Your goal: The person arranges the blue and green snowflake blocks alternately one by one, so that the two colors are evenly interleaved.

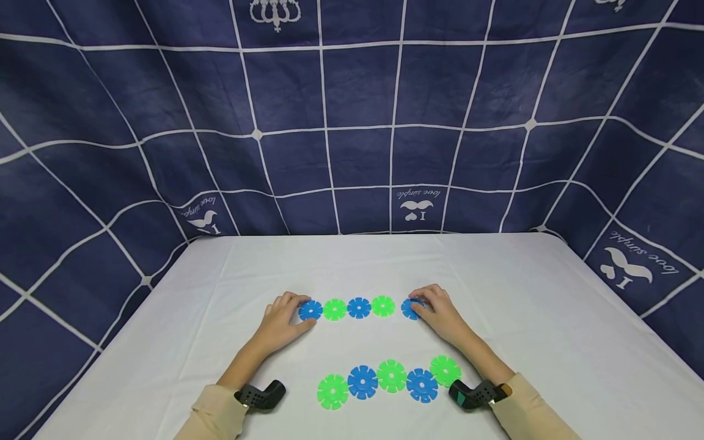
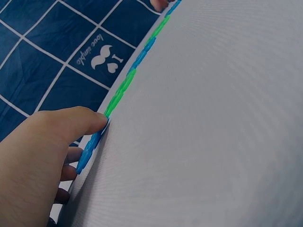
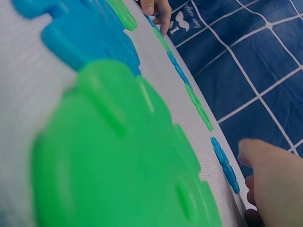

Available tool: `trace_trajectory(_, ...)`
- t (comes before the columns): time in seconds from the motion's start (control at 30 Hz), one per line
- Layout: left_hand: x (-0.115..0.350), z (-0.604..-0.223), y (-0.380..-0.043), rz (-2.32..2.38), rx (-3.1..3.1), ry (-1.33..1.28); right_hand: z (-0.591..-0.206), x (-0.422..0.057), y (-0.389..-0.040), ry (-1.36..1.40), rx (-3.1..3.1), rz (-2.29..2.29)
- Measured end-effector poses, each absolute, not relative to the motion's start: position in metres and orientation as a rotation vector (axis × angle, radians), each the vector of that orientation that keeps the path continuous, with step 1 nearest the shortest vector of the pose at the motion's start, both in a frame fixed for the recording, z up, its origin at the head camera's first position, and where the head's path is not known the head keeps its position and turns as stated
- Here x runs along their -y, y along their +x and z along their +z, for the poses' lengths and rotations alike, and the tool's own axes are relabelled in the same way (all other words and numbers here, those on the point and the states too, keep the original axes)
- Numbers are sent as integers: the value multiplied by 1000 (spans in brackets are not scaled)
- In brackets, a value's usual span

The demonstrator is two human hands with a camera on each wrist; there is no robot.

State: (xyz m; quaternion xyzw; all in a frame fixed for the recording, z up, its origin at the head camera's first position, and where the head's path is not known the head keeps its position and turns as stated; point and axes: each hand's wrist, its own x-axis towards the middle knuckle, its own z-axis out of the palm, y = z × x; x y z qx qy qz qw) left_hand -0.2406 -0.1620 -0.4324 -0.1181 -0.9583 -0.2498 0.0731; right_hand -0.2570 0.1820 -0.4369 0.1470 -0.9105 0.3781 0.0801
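In the head view, my left hand pinches a blue notched plastic disc, the left end of a joined row. Its thumb lies on the disc's near edge in the left wrist view, other fingers beyond. Along that row come a green disc, a blue disc and another green disc. To the right, past a gap, my right hand holds a separate blue disc between thumb and fingers. This separate disc lies flat on the cloth in the right wrist view.
Nearer the body, a second line of discs includes a left green disc, a blue disc and a right green disc close to the right wrist's camera. White cloth covers the table. A navy curtain stands behind.
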Motion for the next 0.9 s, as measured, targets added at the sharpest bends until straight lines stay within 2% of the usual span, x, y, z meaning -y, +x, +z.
trace_trajectory(0.2,163,-433,-240,-751,2873,-362,-438,-182,-253,511,2770,987)
trace_trajectory(0.9,163,-432,-241,-743,2862,-377,-438,-184,-253,661,2761,915)
